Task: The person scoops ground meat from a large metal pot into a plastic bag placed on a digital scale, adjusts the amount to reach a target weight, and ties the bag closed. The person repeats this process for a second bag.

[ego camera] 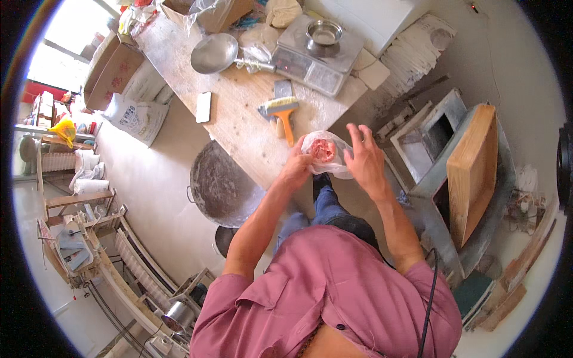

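A clear plastic bag (339,166) with a reddish-pink mass (323,151) in it hangs just off the corner of the wooden table. My left hand (297,166) grips the bag from its left side. On the other side is my right hand (366,160), its fingers raised and spread, with the thumb at the bag's edge. Whether that thumb presses on the plastic is hard to see. Beyond the bag, an orange-handled brush (283,114) lies on the wooden table (241,129), across a flat grey tool (283,88).
A digital scale (318,58) bears a steel bowl (324,32). Near it lie a metal ladle (215,53) and a phone (203,107). A large round pan (224,188) is below the table's left edge. At right, a wooden tray (472,174) leans on a metal machine (432,215).
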The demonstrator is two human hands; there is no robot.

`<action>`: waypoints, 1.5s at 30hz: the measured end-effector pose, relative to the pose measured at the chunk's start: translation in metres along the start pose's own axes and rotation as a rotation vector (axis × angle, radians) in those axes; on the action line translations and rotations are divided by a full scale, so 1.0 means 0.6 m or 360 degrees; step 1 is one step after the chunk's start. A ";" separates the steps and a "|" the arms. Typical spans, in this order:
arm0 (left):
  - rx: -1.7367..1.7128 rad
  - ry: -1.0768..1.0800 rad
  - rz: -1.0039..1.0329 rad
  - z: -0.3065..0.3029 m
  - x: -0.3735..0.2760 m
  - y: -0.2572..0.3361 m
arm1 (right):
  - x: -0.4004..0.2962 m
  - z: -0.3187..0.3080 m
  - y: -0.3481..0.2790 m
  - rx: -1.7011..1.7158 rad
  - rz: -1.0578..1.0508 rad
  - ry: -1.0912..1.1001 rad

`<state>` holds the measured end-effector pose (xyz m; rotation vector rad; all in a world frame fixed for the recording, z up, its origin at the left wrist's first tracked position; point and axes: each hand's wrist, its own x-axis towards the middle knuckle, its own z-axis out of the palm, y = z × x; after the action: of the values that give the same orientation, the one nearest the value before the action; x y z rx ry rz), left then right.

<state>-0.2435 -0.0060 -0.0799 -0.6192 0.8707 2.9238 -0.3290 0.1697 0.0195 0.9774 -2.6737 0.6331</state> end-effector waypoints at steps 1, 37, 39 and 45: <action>0.0025 -0.0001 -0.0003 0.009 0.020 0.017 | 0.031 0.019 0.024 0.0087 0.0131 -0.0187; 0.0177 0.0087 0.0268 0.044 0.729 0.383 | 0.733 0.304 0.415 0.0907 -0.0322 -0.0473; 0.0648 0.0147 0.0399 0.028 0.750 0.388 | 0.731 0.305 0.427 0.0612 -0.0413 -0.0499; 0.2544 0.0484 0.1297 0.071 0.771 0.382 | 0.739 0.325 0.431 0.0240 -0.0191 -0.0534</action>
<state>-0.7165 -0.2155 -0.1045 -0.5054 3.2952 1.3306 -0.8444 0.0083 -0.0802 1.3843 -2.8524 0.7087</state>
